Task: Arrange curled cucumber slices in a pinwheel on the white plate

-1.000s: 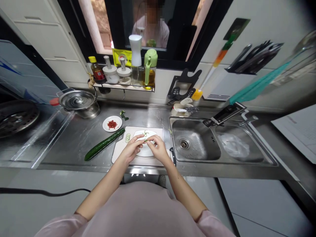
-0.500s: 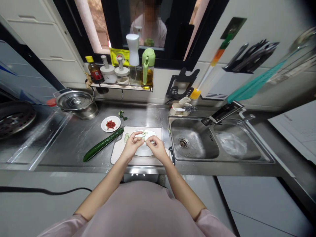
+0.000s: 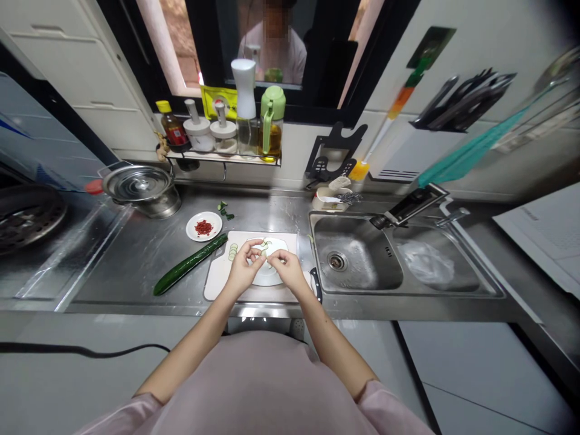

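Several cucumber slices [image 3: 266, 243] are seen on a white plate [image 3: 267, 278]; above it the left hand [image 3: 243, 267] and right hand [image 3: 290, 269] are held with fingers curled and tips close; whether a slice is pinched cannot be told; the plate is set on a cutting board [image 3: 217, 282]; a cucumber [image 3: 190, 264] is laid leftward on the surface [image 3: 122, 266]

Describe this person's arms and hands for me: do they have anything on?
The left hand and right hand are bare, five-fingered human hands without gloves. The forearms are slim and uncovered, with no watch or bracelet visible. Loose, short, dusty-pink sleeves match the plain shirt. Fingernail details are too small to tell.
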`<action>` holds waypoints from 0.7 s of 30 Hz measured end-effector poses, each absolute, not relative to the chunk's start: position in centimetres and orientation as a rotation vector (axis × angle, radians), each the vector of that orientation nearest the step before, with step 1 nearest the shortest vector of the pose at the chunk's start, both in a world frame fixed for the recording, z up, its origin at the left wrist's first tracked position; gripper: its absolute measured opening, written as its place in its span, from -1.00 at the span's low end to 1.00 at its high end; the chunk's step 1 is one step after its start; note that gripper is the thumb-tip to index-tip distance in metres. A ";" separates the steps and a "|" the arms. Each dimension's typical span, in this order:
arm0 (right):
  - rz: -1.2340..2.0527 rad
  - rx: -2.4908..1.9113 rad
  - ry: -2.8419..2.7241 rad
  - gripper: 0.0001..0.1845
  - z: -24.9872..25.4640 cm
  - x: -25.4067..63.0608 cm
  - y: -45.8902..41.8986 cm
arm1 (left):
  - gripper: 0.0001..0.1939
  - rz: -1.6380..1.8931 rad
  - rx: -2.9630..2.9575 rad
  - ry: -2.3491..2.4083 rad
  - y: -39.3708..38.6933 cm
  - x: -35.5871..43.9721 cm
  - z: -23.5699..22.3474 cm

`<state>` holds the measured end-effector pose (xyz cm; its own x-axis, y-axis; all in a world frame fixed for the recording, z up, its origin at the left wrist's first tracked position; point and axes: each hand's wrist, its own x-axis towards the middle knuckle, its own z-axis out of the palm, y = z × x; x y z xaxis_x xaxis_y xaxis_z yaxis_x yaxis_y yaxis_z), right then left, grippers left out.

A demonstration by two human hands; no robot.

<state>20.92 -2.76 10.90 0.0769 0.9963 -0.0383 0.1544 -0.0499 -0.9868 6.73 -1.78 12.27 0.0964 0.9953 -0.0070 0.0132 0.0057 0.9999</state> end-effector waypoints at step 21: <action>1.429 -1.448 -1.063 -0.64 10.1 21.3 -3.0 | -0.70 1.129 1.230 1.207 -1.8 6.8 10.5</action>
<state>21.34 -2.99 10.11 -0.0007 0.9520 -0.3060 0.0192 -0.3059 -0.9519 6.84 -1.81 10.45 0.0537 0.9979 -0.0361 0.0305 0.0345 0.9989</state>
